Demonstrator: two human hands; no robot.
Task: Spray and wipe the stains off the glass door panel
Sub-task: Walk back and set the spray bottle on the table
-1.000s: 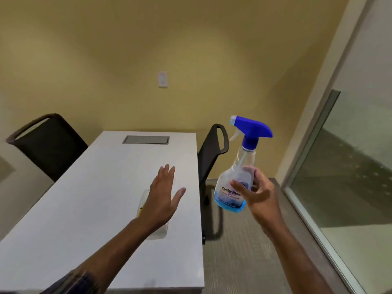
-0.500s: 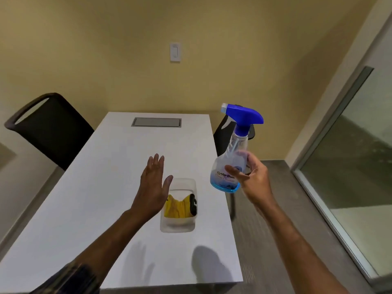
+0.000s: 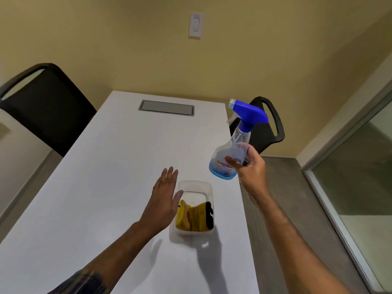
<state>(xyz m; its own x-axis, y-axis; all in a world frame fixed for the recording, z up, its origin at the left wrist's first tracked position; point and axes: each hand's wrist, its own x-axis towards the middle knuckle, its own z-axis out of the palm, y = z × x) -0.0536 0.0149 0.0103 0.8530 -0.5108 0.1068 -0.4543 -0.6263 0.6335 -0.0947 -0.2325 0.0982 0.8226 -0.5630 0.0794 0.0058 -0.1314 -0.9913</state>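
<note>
Since a second ago the view has dropped and the left hand, flat, open and empty, has slid aside at about 9 o'clock of the clear container, uncovering the yellow cloth inside, so I judge the cloth pickup comes next. At 1 o'clock of the container the right hand grips the spray bottle upright in the air. The white table holds the container, black chairs flank it, and the glass door panel waits unsprayed at 3 o'clock.
</note>
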